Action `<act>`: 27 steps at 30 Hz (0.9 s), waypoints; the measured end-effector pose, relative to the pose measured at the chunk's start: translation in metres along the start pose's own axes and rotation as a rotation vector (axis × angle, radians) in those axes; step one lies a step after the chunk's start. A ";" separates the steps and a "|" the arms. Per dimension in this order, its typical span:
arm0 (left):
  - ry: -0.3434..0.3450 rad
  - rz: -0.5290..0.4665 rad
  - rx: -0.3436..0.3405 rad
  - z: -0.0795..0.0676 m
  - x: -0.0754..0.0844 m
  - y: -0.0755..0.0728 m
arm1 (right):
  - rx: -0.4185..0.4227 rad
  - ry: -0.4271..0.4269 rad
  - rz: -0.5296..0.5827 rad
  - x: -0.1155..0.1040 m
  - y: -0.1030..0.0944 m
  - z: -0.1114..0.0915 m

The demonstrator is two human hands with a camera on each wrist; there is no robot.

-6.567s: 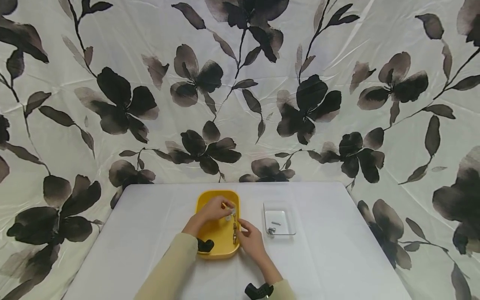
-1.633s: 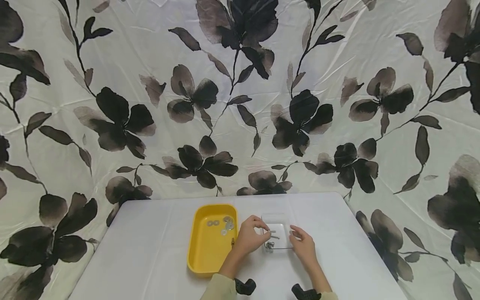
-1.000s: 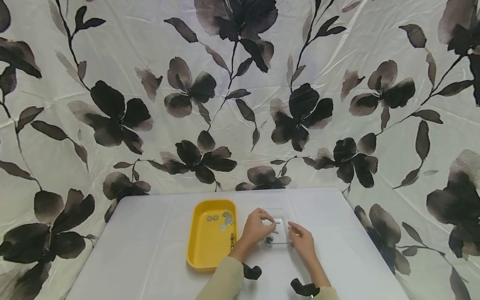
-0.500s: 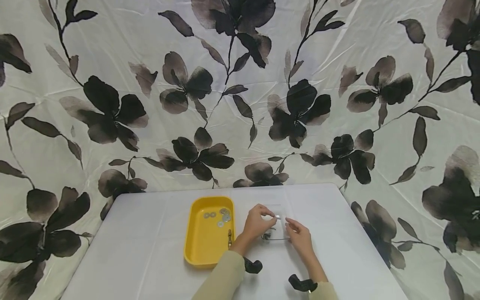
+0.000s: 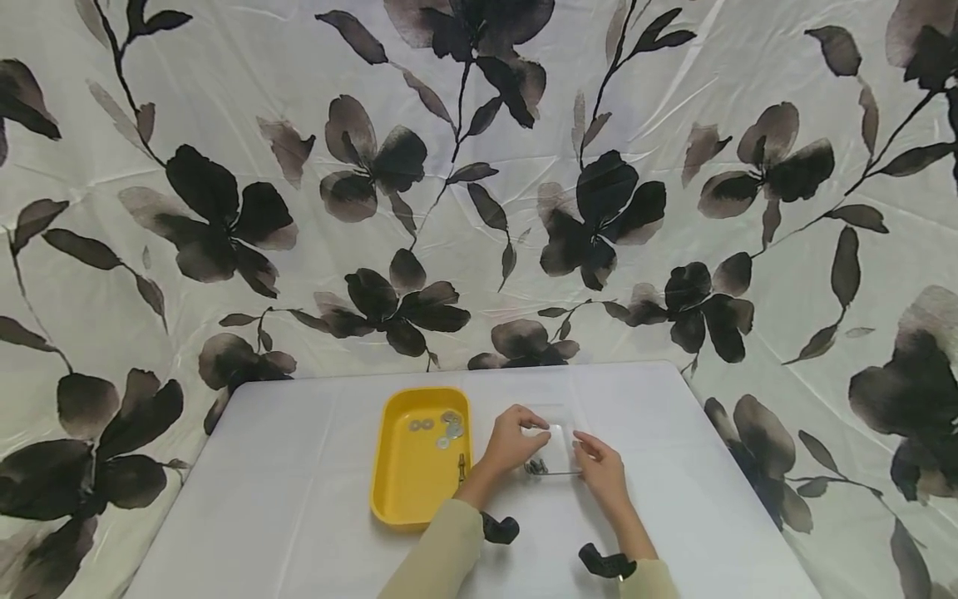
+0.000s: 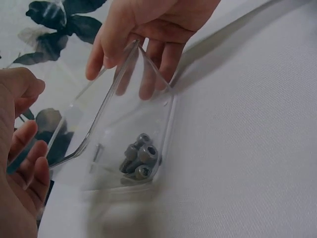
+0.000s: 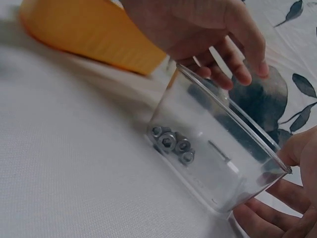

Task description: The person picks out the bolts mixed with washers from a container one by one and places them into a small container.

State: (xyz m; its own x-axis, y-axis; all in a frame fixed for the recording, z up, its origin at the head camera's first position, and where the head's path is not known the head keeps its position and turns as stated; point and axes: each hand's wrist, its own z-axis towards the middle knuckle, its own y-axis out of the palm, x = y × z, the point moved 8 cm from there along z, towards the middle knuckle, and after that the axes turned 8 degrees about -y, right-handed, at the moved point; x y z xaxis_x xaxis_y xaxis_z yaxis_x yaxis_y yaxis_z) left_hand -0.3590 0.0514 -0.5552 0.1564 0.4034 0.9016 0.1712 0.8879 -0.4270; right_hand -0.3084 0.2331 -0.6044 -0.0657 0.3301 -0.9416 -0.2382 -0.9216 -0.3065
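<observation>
My left hand (image 5: 515, 438) hovers over the left side of a clear plastic box (image 5: 563, 473). Its thumb and fingers are apart, with nothing visible between them in the right wrist view. At the box's right side, my right hand (image 5: 601, 474) grips the wall, thumb at the rim and fingers outside. Inside, several grey socket-head bolts (image 7: 168, 142) are bunched in the near left corner. Apart from them is a thin screw (image 7: 219, 149), also visible through the plastic in the left wrist view.
Left of the box stands a yellow tray (image 5: 407, 499). Flat grey washers (image 5: 451, 426) lie in its far part, and a slim metal fastener (image 5: 461, 467) lies along its right side. A white cloth covers the table (image 5: 299, 482); a floral sheet (image 5: 479, 208) hangs behind.
Both hands have moved from the yellow tray to the clear box. A small silver piece pinched by the left fingertips half a second ago is no longer between them.
</observation>
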 end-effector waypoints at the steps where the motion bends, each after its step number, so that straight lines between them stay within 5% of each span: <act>1: 0.002 -0.008 -0.009 -0.001 0.000 0.000 | -0.001 0.000 -0.002 0.000 0.000 -0.001; 8: -0.006 0.009 -0.066 -0.009 0.013 -0.012 | -0.007 0.000 -0.019 0.000 0.002 -0.002; 16: 0.086 0.038 -0.045 -0.011 0.029 -0.043 | 0.021 -0.035 -0.076 -0.007 0.003 0.000; 22: 0.096 0.062 -0.041 -0.020 0.032 -0.068 | 0.112 -0.214 -0.245 -0.052 0.005 -0.007; 27: 0.089 0.053 -0.024 -0.027 0.037 -0.093 | 0.091 -0.351 -0.219 -0.098 0.024 -0.008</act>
State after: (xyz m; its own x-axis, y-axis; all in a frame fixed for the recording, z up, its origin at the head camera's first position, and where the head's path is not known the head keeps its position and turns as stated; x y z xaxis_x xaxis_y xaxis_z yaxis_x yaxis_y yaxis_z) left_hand -0.3432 -0.0218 -0.4843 0.2517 0.4277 0.8682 0.1837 0.8596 -0.4767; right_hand -0.2997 0.1765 -0.5208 -0.3269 0.5799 -0.7462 -0.3664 -0.8056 -0.4655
